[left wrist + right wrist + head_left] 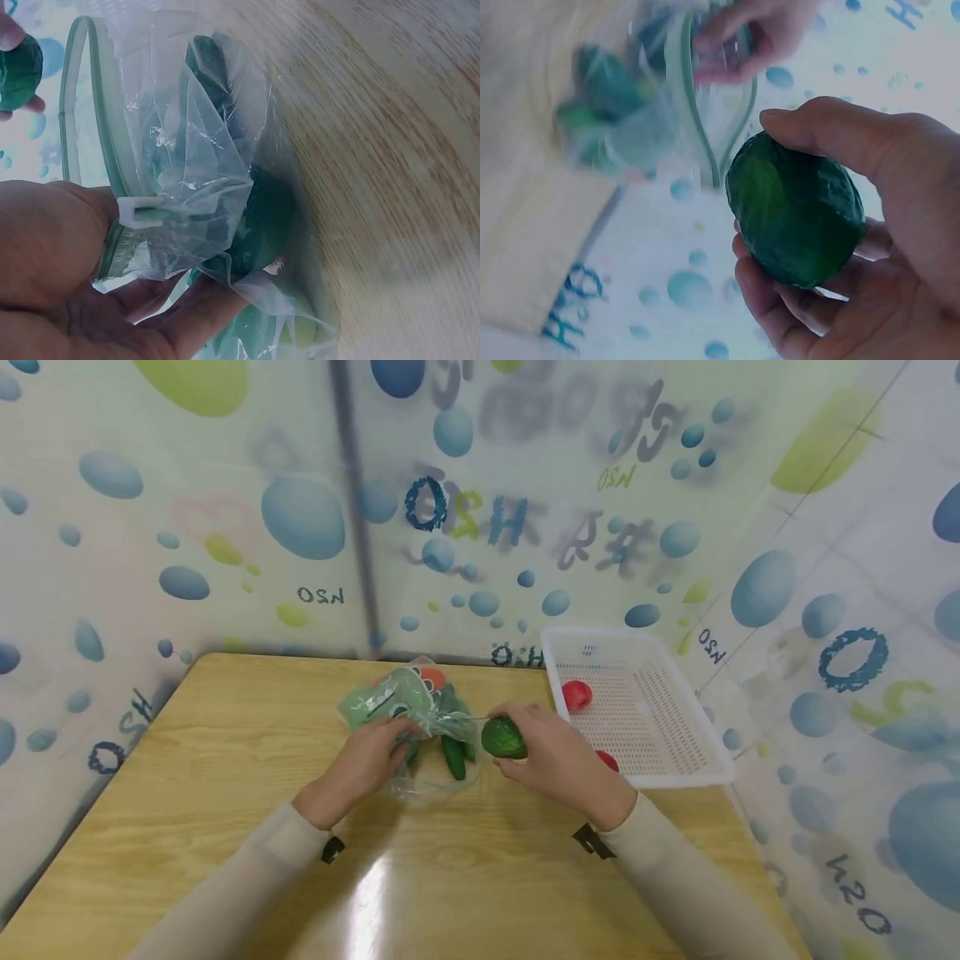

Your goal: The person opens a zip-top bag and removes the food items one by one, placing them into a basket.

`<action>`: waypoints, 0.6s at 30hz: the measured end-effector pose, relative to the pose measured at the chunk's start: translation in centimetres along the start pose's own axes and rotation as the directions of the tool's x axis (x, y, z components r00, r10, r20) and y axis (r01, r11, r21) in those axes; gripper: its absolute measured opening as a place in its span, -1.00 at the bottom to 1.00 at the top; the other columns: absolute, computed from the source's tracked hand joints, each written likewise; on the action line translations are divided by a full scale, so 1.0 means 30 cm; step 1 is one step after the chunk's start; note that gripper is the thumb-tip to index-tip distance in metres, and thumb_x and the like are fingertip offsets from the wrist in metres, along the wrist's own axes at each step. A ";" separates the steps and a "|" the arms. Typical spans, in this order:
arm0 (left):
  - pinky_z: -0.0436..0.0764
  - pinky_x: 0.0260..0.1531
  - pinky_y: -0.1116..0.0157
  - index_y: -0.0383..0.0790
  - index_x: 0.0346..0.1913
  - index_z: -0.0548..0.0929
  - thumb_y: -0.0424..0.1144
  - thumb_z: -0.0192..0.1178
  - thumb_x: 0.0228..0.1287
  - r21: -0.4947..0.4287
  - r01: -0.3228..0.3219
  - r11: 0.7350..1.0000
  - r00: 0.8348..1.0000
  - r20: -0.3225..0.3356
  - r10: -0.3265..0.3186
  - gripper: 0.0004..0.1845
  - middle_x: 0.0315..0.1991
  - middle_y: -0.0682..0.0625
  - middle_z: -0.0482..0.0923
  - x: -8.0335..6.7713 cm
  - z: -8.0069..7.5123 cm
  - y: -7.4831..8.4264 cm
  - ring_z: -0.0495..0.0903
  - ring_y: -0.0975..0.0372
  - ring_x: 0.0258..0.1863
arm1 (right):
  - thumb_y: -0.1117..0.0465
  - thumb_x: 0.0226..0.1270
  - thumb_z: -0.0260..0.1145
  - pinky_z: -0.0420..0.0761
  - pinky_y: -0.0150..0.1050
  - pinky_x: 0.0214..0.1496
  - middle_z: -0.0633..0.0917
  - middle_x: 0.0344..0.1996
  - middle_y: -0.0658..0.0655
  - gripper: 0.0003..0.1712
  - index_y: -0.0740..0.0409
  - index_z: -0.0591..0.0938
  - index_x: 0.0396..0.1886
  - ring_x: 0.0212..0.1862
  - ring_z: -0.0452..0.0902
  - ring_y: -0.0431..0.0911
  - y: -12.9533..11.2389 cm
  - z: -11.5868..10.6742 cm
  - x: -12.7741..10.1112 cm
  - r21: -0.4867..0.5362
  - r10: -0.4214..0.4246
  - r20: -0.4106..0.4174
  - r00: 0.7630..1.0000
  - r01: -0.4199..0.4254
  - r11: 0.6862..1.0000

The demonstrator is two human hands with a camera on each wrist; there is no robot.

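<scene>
My right hand (525, 752) grips a dark green avocado (502, 737), just right of a clear zip bag (420, 727) lying on the wooden table (225, 793). In the right wrist view the avocado (795, 210) sits between thumb and curled fingers. My left hand (375, 752) holds the bag's mouth by its green zip edge (112, 180), near the white slider (139, 212). Inside the bag lie green vegetables (255, 217), cucumbers (452, 756) among them, and something orange (431, 677) at the far end.
A white perforated basket (675, 727) stands at the table's right edge with a red tomato (576, 695) inside; another red fruit (607, 760) shows behind my right hand. Walls with blue bubble print close in behind and on both sides.
</scene>
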State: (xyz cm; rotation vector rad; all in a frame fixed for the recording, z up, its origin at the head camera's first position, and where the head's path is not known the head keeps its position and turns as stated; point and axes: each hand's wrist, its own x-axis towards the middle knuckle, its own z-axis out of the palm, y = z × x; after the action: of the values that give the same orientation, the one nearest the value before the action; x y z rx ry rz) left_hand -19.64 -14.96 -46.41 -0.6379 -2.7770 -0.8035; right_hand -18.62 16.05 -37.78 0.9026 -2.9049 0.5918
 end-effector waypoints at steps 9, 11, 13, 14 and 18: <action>0.89 0.03 -0.11 -0.27 0.17 0.84 -0.56 0.46 0.51 -0.001 0.013 1.000 1.000 -0.023 -0.013 -0.71 0.02 -0.25 0.87 -0.013 0.001 -0.003 0.88 -0.11 0.01 | 0.18 0.41 0.75 0.89 0.06 -0.02 0.84 0.04 0.29 -0.29 0.19 0.65 0.45 -0.01 0.79 0.13 0.149 -0.095 0.027 -0.040 0.084 -0.057 0.995 -0.086 0.995; 0.89 0.00 -0.09 -0.27 0.17 0.83 -0.55 0.46 0.51 0.002 0.021 1.000 1.000 -0.020 -0.021 -0.72 0.00 -0.24 0.87 -0.012 0.005 -0.003 0.87 -0.09 -0.02 | 0.19 0.43 0.73 0.89 0.09 -0.02 0.84 0.04 0.32 -0.31 0.21 0.65 0.45 -0.02 0.81 0.15 0.184 -0.106 0.029 -0.039 0.130 -0.050 0.990 -0.132 0.991; 0.88 -0.01 -0.07 -0.27 0.18 0.83 -0.55 0.46 0.51 0.006 0.026 1.000 1.000 -0.016 -0.025 -0.72 0.00 -0.24 0.86 -0.011 0.009 -0.004 0.86 -0.07 -0.03 | 0.18 0.45 0.71 0.89 0.13 0.02 0.84 0.06 0.35 -0.32 0.22 0.64 0.45 0.00 0.82 0.17 0.223 -0.115 0.029 -0.048 0.174 -0.049 0.983 -0.176 0.983; 0.88 -0.01 -0.06 -0.27 0.18 0.83 -0.54 0.46 0.51 0.006 0.025 1.000 1.000 -0.015 -0.025 -0.72 0.00 -0.24 0.86 -0.010 0.010 -0.005 0.86 -0.06 -0.03 | 0.18 0.46 0.70 0.89 0.15 0.04 0.84 0.06 0.35 -0.33 0.23 0.63 0.44 0.01 0.83 0.18 0.243 -0.121 0.028 -0.051 0.190 -0.051 0.981 -0.192 0.980; 0.89 0.02 -0.07 -0.28 0.18 0.83 -0.54 0.45 0.52 -0.001 0.022 1.000 1.000 -0.015 -0.022 -0.73 0.02 -0.24 0.86 -0.011 0.010 -0.006 0.86 -0.08 0.01 | 0.14 0.51 0.66 0.89 0.19 0.09 0.85 0.04 0.40 -0.33 0.27 0.58 0.43 0.00 0.84 0.20 0.317 -0.152 0.024 -0.072 0.251 -0.043 0.967 -0.254 0.965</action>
State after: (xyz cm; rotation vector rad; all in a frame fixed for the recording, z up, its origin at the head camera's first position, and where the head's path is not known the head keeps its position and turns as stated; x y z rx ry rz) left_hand -19.46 -15.06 -46.83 -0.5994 -2.7754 -0.8102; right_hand -24.82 24.56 -36.72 0.5113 -3.0104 0.4971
